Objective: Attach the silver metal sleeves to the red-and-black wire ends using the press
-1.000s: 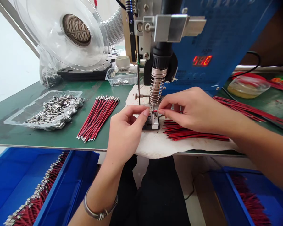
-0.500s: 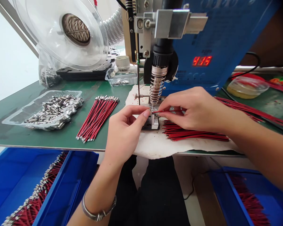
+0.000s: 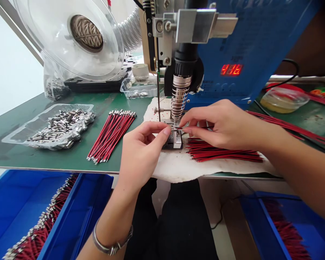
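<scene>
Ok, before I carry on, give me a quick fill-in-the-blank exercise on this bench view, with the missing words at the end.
1. The right hand pinches a wire just below the coiled metal ____.
2. The bracelet circles the person's ____ wrist.
3. The lit digits on the blue machine glow ____.
4. The bench top is ____ in colour.

Missing words: spring; left; red; green.
</scene>
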### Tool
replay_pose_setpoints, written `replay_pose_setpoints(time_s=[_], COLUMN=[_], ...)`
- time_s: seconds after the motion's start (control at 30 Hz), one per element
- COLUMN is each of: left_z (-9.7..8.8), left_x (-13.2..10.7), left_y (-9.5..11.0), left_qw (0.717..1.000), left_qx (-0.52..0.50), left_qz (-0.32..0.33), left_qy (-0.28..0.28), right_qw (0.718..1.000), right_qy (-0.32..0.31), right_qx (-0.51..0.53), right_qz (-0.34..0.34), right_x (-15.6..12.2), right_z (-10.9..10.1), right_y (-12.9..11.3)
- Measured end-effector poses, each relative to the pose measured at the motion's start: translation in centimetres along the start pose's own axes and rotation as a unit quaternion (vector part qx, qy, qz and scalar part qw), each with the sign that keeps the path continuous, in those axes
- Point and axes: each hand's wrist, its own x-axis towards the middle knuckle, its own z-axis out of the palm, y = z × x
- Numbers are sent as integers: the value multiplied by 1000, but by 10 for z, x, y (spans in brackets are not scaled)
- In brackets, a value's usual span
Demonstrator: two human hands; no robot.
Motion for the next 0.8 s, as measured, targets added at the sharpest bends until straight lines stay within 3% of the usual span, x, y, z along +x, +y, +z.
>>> replay_pose_setpoints(time_s=[0.8], left_z=[1], left_x=[-1], left_y=[1], left_qw=[1000], left_qx=[22], left_qz=[1], left_qy=[6], right_qw=[999], right_qy=[-15], right_qx=[49], right_qz=[0], right_x=[2], right_z=[-2], right_y=[2])
